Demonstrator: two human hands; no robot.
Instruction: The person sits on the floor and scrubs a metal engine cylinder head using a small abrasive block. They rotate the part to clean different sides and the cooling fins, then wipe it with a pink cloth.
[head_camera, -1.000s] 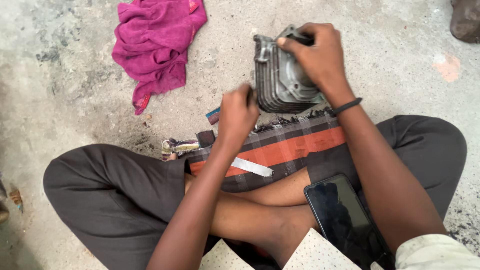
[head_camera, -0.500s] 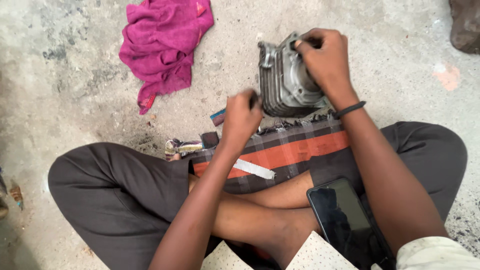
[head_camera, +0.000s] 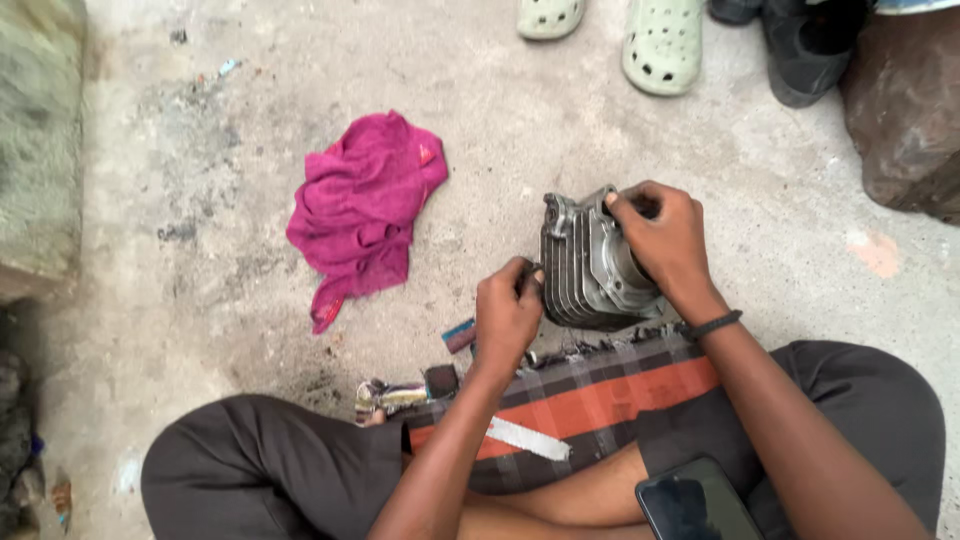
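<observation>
A grey finned metal engine cylinder (head_camera: 585, 265) stands tilted on the concrete floor in front of my crossed legs. My right hand (head_camera: 662, 238) grips its top edge, fingers curled over the rim. My left hand (head_camera: 506, 318) is closed and pressed against the cylinder's left side at the fins; whether a small tool sits in that fist I cannot tell. A striped dark and orange cloth (head_camera: 580, 405) lies over my legs just below the cylinder.
A crumpled magenta rag (head_camera: 362, 212) lies on the floor to the left. Small metal bits (head_camera: 392, 396) rest by my left knee. A black phone (head_camera: 695, 500) sits on my lap. Pale green clogs (head_camera: 660, 42) and a brown rock (head_camera: 905, 110) are at the top.
The view has tilted up, so the clogs and the rock now show. Both hands stay on the cylinder; my left hand has shifted slightly along the fins.
</observation>
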